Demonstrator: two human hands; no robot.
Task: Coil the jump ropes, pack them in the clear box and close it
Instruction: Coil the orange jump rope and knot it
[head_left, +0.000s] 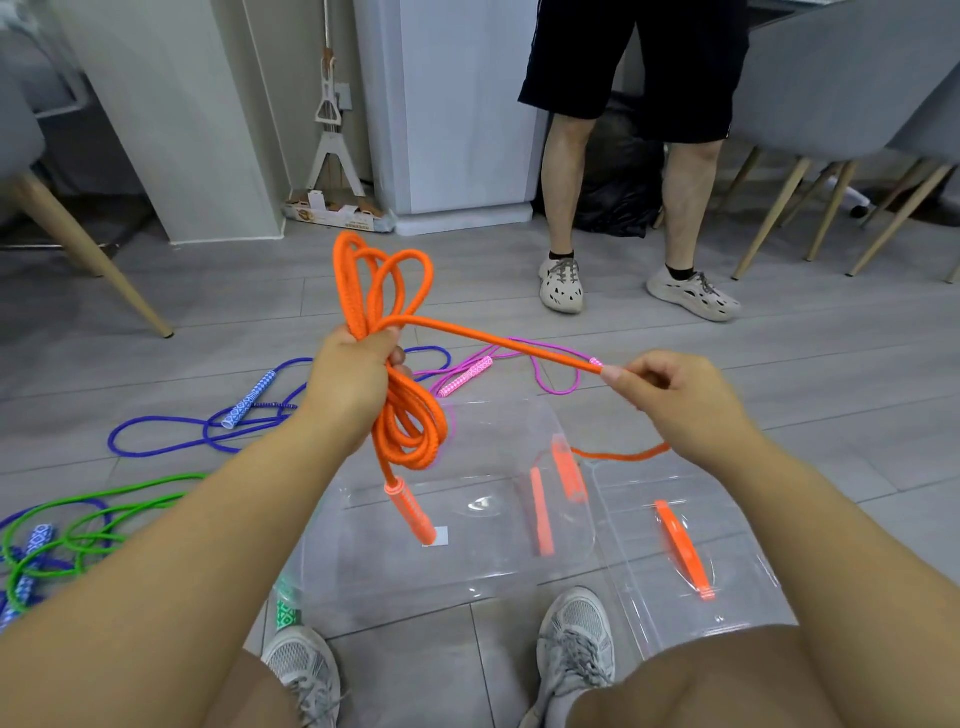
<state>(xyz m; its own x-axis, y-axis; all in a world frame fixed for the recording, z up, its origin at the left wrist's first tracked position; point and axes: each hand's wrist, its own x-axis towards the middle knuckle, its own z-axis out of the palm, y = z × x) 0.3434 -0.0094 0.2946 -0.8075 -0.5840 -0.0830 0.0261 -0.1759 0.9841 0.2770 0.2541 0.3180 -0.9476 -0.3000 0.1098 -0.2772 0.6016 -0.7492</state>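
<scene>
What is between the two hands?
In the head view, a straight stretch of the orange rope runs from the left hand to the right hand.

Second orange handle (596, 362) mostly inside right hand (685, 400).

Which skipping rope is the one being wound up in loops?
The orange jump rope looped in the left hand, its end pinched by the right hand. The blue rope, pink rope and green rope lie loose on the floor.
</scene>
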